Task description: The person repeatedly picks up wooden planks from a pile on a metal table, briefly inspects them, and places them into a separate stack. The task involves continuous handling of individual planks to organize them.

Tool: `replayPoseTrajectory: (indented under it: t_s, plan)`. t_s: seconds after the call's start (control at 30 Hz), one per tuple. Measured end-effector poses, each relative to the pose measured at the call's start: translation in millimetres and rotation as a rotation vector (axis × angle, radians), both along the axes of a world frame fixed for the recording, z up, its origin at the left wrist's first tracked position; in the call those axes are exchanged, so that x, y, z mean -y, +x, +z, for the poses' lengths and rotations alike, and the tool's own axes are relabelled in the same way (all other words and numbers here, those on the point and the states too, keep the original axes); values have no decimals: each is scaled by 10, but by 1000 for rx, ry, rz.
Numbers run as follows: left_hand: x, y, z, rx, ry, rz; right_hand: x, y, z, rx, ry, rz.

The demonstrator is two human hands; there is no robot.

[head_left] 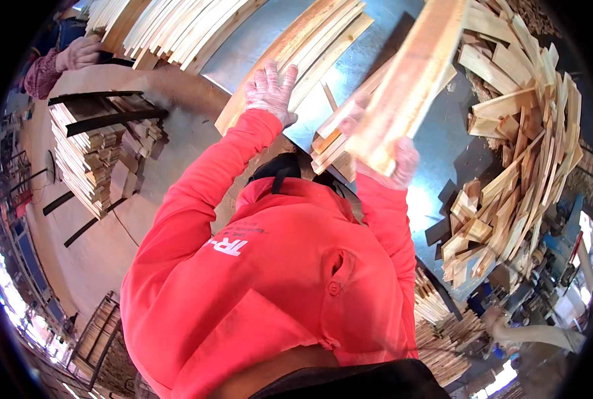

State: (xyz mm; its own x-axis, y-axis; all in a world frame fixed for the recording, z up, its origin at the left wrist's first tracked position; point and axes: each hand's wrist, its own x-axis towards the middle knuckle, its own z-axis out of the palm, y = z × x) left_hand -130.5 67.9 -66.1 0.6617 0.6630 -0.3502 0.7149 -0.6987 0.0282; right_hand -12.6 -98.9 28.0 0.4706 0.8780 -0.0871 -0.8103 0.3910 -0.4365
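Observation:
My right hand (403,163), in a clear thin glove, grips the near end of a long wooden board (413,80) with a reddish middle, its thumb side partly hidden. That board is held up over a metal table (436,126), above a few narrower wood strips (333,149) lying at the table's near edge. My left hand (270,90), gloved alike, rests with fingers spread on the outermost board of a small row of boards (310,40). Nothing is gripped in it.
Heaped wood offcuts (509,193) cover the right side. More board rows (177,26) lie at the far left. A banded lumber stack (87,156) stands on the floor at left. Another person's gloved hand (80,53) reaches in at upper left.

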Motion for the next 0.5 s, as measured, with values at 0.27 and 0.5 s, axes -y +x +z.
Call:
replayPoseTrajectory:
  t_s: [0.27, 0.5]
  plan:
    - [-727, -228, 313, 154, -296, 55, -571, -598, -989, -258, -421, 138]
    - [-1054, -401, 50, 257, -431, 256, -1421, -799, -1060, 1309, -994, 791]
